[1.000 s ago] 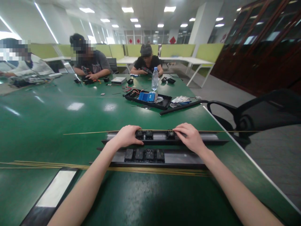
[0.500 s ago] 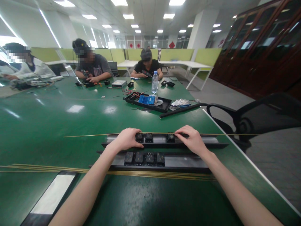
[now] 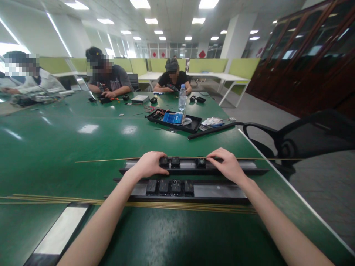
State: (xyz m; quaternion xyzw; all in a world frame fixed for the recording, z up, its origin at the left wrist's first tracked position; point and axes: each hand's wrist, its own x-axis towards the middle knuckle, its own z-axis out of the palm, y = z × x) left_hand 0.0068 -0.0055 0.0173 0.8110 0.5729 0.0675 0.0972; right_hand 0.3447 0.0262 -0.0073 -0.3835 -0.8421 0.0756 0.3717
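My left hand [image 3: 151,163] is closed across the far black-edged metal channel [image 3: 188,164], thumb on its near edge and fingers at its far edge. A long thin yellow rod [image 3: 97,160] runs along that channel's far side and sticks out past both ends. My right hand [image 3: 222,160] pinches the rod at the fingertips, close beside a small black block [image 3: 200,162] in the channel. Two more black blocks [image 3: 175,162] sit in it by my left hand. Nearer me, a second channel [image 3: 216,189] holds several black blocks [image 3: 163,187] in a row.
Several yellow rods [image 3: 55,199] lie along the near channel's front. A phone-like black slab [image 3: 61,231] is at lower left. Farther back are a black tray [image 3: 194,125], a water bottle [image 3: 182,98] and gloves [image 3: 213,123]. A chair [image 3: 277,136] stands right; three people sit across the table.
Almost nothing differs; both hands keep the same hold and the channels and rod stay in place. The view has shifted very slightly.
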